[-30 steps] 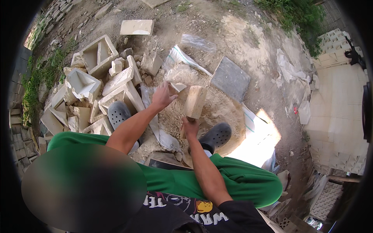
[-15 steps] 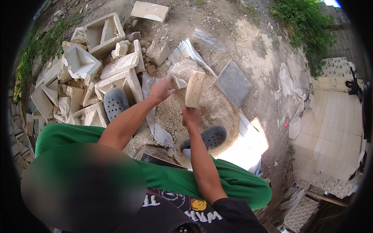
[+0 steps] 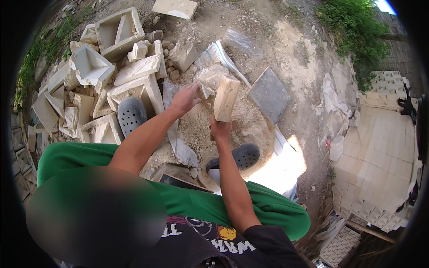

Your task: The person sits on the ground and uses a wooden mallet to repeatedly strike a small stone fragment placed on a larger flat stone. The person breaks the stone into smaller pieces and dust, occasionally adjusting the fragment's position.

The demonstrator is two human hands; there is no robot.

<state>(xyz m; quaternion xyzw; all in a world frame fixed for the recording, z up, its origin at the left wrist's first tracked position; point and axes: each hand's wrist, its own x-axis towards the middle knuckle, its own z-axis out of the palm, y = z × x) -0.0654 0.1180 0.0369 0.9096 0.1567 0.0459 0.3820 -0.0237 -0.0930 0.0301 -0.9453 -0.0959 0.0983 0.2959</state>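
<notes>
Big white capitals lead the show, bold lettering (image 3: pixel 240 247) across the front of the black T-shirt (image 3: pixel 196 245)! Two groups now, one at the left beside the blurred patch (image 3: pixel 96 219), one further right, just under a yellow printed figure (image 3: pixel 227 232); both look cut short, only fragments legible. And down on the ground, the white sack flap (image 3: pixel 179 148) bears a small, dark, round mark (image 3: pixel 191 159), too tiny to read!

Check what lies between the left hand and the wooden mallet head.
In the head view, a pale broken chunk, at the fingertips of the left hand, lies between it and the wooden mallet head; pale crushed rubble shows around.
</notes>
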